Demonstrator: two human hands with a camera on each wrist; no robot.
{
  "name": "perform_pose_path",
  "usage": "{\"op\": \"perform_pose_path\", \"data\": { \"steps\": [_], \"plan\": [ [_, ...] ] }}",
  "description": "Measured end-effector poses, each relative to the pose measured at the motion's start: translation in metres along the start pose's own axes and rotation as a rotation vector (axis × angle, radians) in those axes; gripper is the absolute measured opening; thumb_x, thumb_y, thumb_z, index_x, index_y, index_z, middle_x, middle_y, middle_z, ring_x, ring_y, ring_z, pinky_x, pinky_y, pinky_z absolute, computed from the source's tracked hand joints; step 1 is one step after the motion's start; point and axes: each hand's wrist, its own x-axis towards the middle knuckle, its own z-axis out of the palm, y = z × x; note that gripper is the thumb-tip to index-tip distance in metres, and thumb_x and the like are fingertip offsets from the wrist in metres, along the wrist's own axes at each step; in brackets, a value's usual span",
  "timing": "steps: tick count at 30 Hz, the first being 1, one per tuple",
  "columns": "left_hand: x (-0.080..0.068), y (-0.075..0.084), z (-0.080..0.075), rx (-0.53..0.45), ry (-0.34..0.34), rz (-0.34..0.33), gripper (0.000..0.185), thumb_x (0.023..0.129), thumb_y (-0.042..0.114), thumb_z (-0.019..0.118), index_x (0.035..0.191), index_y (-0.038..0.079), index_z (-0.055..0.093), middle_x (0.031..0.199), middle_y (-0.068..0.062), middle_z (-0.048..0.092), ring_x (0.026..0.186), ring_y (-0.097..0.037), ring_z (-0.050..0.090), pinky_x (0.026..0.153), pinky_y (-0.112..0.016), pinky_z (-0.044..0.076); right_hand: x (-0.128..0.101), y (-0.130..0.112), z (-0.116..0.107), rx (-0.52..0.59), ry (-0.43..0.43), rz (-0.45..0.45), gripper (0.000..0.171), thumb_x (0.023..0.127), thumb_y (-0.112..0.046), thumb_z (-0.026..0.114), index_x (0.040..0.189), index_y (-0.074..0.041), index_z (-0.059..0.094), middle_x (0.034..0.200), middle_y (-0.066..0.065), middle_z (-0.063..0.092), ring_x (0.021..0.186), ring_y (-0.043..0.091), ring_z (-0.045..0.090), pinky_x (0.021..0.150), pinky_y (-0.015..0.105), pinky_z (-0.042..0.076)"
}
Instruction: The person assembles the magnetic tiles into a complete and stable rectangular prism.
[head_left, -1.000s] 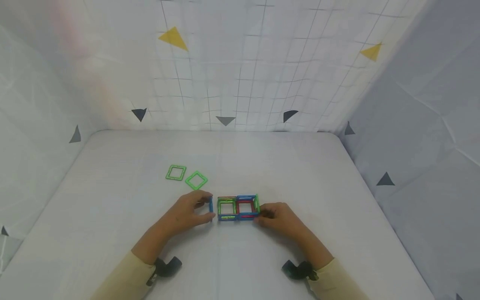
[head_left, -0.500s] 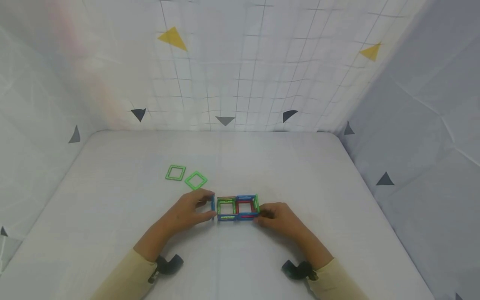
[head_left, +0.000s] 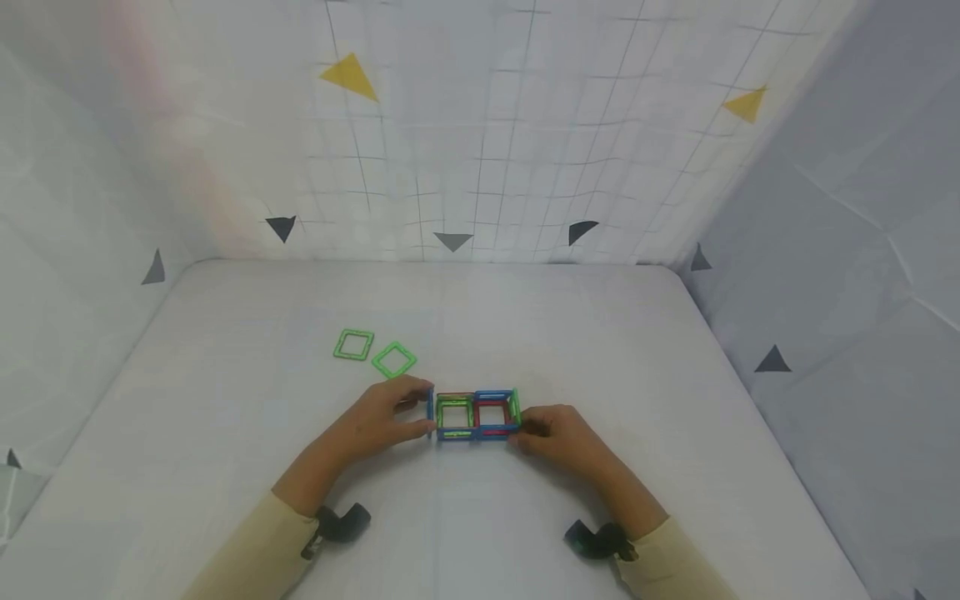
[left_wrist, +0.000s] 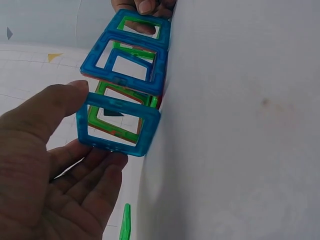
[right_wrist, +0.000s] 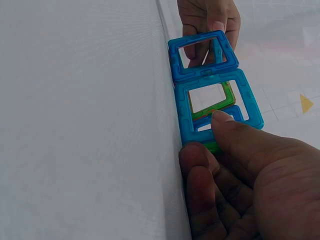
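Observation:
A row of two open cubes made of blue, green and red square frame tiles [head_left: 476,414] stands on the white table [head_left: 525,333]. My left hand [head_left: 420,408] pinches an upright blue square tile [head_left: 431,412] against the row's left end. In the left wrist view the thumb lies on the top edge of this blue tile [left_wrist: 119,125] and the fingers under it, with the left hand [left_wrist: 95,127] just off the cubes [left_wrist: 132,65]. My right hand [head_left: 521,432] grips the row's right end. There the right hand [right_wrist: 206,137] has its thumb on the cubes [right_wrist: 215,100].
Two loose green square tiles [head_left: 353,344] [head_left: 393,360] lie flat on the table, behind and to the left of my left hand. Cloth walls [head_left: 480,167] with a grid and small triangles close in the table on three sides.
My left hand has carried the blue tile a little to the right, closing the gap to the row's left end. The right hand and the cubes have stayed put.

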Motion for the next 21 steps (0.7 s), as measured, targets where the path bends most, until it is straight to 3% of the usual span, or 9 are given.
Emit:
{"op": "perform_pose_path", "data": {
  "steps": [21],
  "plan": [
    [0.0027,-0.0028,0.0005,-0.061,-0.049,0.019,0.065,0.085,0.036,0.079,0.140,0.010,0.055,0.134,0.003,0.060,0.128,-0.014,0.055,0.107,-0.029,0.046,-0.0005,0.0009,-0.0003,0.003,0.004,-0.020,0.010,0.089,-0.028,0.076,0.097,-0.023,0.074,0.085,-0.013,0.068,0.079,0.011,0.059,0.071,0.025,0.053]
  ]
}}
